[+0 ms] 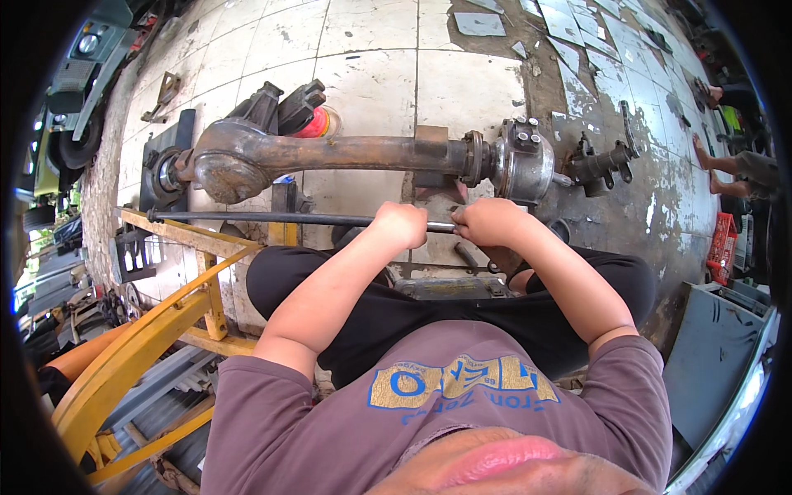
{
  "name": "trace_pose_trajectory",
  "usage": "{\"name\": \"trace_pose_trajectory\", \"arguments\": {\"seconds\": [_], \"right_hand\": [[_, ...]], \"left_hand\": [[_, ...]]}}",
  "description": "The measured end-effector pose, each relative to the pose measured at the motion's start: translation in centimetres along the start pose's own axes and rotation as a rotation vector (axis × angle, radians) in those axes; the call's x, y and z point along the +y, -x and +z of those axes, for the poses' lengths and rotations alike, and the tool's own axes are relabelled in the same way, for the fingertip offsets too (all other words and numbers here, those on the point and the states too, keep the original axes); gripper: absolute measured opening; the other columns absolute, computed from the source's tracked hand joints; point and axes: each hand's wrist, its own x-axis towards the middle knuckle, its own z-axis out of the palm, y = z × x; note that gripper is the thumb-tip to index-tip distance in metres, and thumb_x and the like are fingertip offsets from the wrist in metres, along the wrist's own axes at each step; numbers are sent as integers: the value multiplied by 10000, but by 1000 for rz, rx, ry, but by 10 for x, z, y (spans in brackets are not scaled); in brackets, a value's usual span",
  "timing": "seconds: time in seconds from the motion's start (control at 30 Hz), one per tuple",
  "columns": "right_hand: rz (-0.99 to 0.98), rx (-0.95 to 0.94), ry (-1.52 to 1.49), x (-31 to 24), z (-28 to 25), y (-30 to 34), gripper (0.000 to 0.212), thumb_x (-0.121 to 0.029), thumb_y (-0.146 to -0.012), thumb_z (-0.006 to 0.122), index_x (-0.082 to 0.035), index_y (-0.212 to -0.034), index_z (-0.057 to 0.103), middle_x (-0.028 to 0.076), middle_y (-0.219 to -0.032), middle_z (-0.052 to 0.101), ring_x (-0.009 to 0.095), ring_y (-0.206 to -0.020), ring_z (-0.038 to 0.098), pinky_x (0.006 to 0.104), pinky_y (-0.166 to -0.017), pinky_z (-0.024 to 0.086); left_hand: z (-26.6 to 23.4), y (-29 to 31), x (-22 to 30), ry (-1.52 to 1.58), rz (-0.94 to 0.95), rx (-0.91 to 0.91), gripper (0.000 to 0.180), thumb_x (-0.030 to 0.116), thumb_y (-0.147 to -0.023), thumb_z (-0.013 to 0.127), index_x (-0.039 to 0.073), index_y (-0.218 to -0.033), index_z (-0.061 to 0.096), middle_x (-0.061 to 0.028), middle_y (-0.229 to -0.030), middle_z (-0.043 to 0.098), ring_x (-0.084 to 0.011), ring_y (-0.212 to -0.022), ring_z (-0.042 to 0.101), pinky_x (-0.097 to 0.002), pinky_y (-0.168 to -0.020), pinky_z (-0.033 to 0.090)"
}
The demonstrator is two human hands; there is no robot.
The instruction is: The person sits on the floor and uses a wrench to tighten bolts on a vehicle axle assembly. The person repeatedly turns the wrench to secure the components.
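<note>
A long dark metal rod (305, 219) lies level across my lap side, reaching out to the left. My left hand (402, 225) is closed around it near its right part. A bright, bare metal stretch shows between my hands. At that bright end my right hand (495, 221) is closed, with its fingertips pressed on the rod. Just beyond both hands rests a rusty axle housing (355, 154), with a round bulge at its left and a bolted grey hub (525, 161) at its right. The rod's right tip is hidden by my right hand.
A yellow metal frame (157, 334) stands close on my left, under the rod's far end. A dark steering-gear-like part (602, 167) lies right of the hub. A red crate (722, 247) and a grey metal box (718, 355) are at right. Broken tiles (480, 24) lie at the back.
</note>
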Motion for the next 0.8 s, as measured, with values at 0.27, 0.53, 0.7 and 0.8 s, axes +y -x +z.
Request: {"name": "trace_pose_trajectory", "arguments": {"seconds": [0.27,0.53,0.7,0.8], "right_hand": [[-16,-25,8,-1,-2,0,325,-395,-976,570,-164,-1134,736,153,-984,749,365,-938,718,502,-832,566],[-34,3,-27,3,3,-3,345,-415,-988,544,-160,-1134,726,162,-993,744,371,-944,711,506,-829,562],[-6,-1,3,2,1,-2,340,-410,-997,533,-156,-1124,719,160,-993,746,378,-928,713,511,-827,562],[-52,12,26,-6,-1,3,340,-414,-998,537,-158,-1125,719,157,-972,749,380,-912,716,510,-819,564]], "left_hand": [[1,0,0,3,7,11,391,334,-897,654,79,-1194,646,-135,-1107,740,-309,-1043,715,-451,-899,566],[-1,2,0,10,12,3,370,327,-899,648,88,-1181,658,-127,-1093,743,-300,-1036,715,-445,-886,569],[-1,4,1,13,-6,18,341,297,-898,638,96,-1168,689,-117,-1109,746,-280,-1053,716,-431,-886,565],[-1,2,0,9,1,2,366,332,-896,653,91,-1170,667,-122,-1090,744,-292,-1036,716,-442,-882,570]]}}
